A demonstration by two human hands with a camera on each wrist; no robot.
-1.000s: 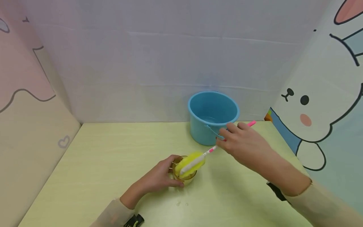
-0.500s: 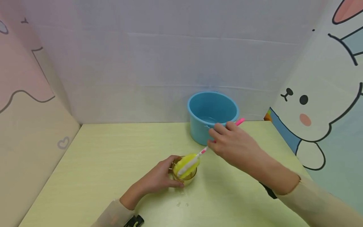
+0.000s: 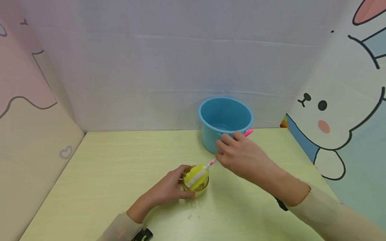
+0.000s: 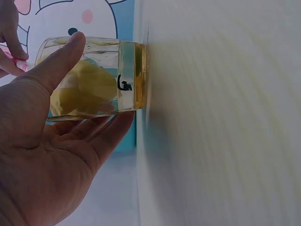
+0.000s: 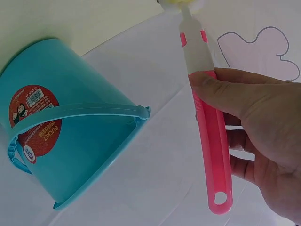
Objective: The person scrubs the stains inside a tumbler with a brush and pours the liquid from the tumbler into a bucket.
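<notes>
The amber-tinted clear glass cup (image 4: 101, 77) is gripped upright on the pale yellow tabletop (image 3: 120, 160) by the left hand (image 3: 170, 189), seemingly for steadiness, while the pink-handled plastic brush (image 5: 214, 127), its yellow sponge head (image 3: 199, 183) in the cup, is held slanted by the right hand (image 3: 241, 155).

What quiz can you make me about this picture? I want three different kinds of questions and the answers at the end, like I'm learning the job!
1. Pick one: What does the left hand hold?
a) a spoon
b) a glass
c) a towel

2. True or false: The blue bucket stands farther from the person than the glass does.

3. Fill in the blank: The right hand grips the brush by its ____ handle. (Name the colour.)

Key:
1. b
2. True
3. pink
</notes>
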